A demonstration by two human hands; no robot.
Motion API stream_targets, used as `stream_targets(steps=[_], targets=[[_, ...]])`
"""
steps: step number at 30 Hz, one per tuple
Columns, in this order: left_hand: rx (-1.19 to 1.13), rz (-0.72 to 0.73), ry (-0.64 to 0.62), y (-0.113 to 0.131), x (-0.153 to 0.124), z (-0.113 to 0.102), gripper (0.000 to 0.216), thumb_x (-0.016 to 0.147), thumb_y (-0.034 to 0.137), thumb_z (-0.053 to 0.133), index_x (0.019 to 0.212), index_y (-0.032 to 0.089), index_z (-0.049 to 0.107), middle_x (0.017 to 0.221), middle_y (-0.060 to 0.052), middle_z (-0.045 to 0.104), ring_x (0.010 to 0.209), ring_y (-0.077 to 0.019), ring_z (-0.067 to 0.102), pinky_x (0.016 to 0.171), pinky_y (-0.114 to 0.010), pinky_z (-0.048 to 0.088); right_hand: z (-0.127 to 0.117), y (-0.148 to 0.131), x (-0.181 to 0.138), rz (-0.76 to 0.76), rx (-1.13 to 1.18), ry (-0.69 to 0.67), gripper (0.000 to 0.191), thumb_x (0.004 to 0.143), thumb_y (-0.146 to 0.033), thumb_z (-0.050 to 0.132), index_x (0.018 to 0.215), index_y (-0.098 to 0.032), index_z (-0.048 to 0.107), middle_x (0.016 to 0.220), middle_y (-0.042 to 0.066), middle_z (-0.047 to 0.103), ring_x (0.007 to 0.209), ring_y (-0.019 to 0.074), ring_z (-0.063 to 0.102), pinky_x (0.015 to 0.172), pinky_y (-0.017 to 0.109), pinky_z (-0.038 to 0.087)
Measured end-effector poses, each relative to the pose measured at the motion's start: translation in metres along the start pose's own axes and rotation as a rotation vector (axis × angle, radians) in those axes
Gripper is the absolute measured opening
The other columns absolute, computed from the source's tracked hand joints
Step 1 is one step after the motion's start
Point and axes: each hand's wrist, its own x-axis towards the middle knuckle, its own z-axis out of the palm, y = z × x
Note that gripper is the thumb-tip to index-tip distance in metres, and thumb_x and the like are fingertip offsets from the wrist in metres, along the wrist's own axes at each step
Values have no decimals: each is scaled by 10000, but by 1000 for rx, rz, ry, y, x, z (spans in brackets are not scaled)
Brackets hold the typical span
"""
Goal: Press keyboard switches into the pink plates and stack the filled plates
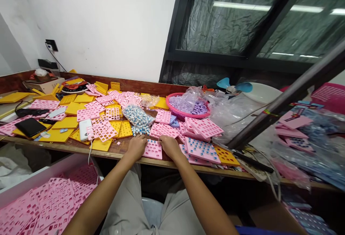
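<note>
A small pink grid tray [153, 149] with square pockets lies at the front edge of the wooden table [118, 151]. My left hand [137, 146] rests at its left side, fingers curled down over the tray's corner. My right hand [169, 145] sits at its right side, fingers bent onto the tray's top edge. Whether either hand pinches a small piece is hidden. Just behind the tray lies a clear bag of small blue-and-white pieces [137, 117], some spilled loose on the table.
Pink trays [201, 149] and yellow trays [66, 123] cover the table. A pink basket [172, 110] holds purple pieces in plastic. A phone [30, 127] and white power bank [85, 129] lie left. A bin of pink trays [51, 201] stands below left; a dark pole [285, 98] slants right.
</note>
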Motion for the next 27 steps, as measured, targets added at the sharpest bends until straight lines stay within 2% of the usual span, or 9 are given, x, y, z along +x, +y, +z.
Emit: stream_targets(steps=[3,10,17,20,22,25,27], targets=[[60,46,-2,3,-4,0,253,992,214,454,931,204,700,1043,-101,652,1022,-252,560,850,-363,450,7,0,-3,-25,15,44,143,941,-232,575,871,-224,699,943,78,742,900,236,660,726,284,380],[44,93,67,11,-30,0,256,984,283,466,1142,198,647,1139,-126,626,1098,-290,503,892,-412,445,31,-1,-13,12,125,197,204,980,-214,517,923,-224,712,970,68,736,928,206,662,807,265,431],[-48,89,155,10,-36,4,320,994,332,472,1253,207,612,1162,-102,632,1104,-273,514,941,-418,452,31,-4,-19,53,229,259,200,969,-227,528,926,-220,723,977,51,749,927,199,671,831,267,452],[-180,41,199,-3,-32,4,273,1000,300,469,1191,214,644,1110,-84,653,1050,-235,552,921,-371,466,31,-3,-22,81,271,260,186,955,-243,549,915,-229,730,969,41,757,903,204,676,812,282,462],[-214,-49,250,-17,-24,0,247,999,267,469,1147,210,659,1073,-76,658,1018,-218,569,906,-347,467,32,-1,-22,74,307,280,179,948,-245,554,913,-225,729,960,44,756,902,211,671,817,295,467],[-102,-184,296,-42,-12,-6,212,976,265,514,1074,192,688,1051,-93,643,1012,-236,567,901,-359,453,34,0,-21,9,346,318,189,946,-236,543,896,-212,723,951,63,747,939,224,650,865,318,467],[-25,-215,260,-54,-6,-6,198,960,290,551,991,184,716,1022,-102,633,993,-245,564,889,-362,446,34,1,-20,-22,375,329,192,943,-232,541,882,-209,722,947,70,744,943,227,644,878,328,470]])
